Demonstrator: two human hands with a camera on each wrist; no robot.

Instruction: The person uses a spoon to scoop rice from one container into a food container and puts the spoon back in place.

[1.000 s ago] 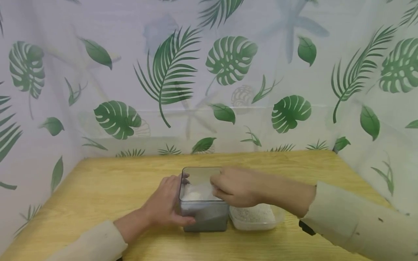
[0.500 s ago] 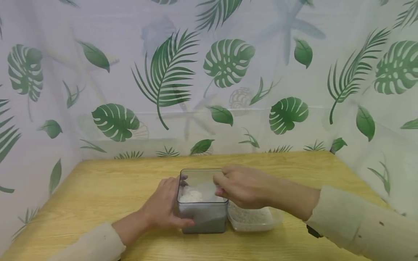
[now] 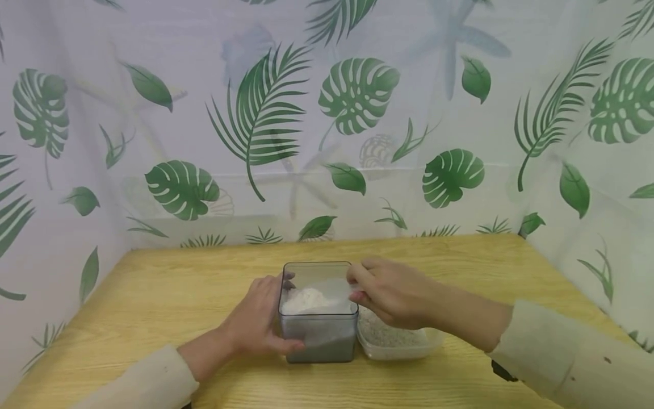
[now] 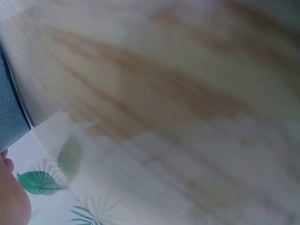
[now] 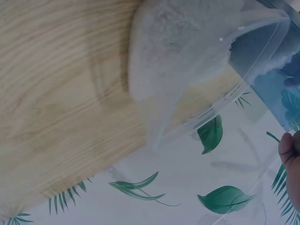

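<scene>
A grey see-through square container stands mid-table with a heap of white powder inside. My left hand grips its left wall, thumb on the front face; the left wrist view shows only a container corner. My right hand hovers at the container's right rim with its fingers bunched and curled; what they pinch is hidden. Under that hand sits a shallow clear tub of white grains, touching the container's right side. The right wrist view shows this tub from close up.
The wooden table is fenced at the back and both sides by a leaf-print curtain. Bare wood lies left of, behind and in front of the two containers.
My right hand has drawn back to the right, from over the container's middle to its right rim. The white heap inside shows larger. The left hand has not moved.
</scene>
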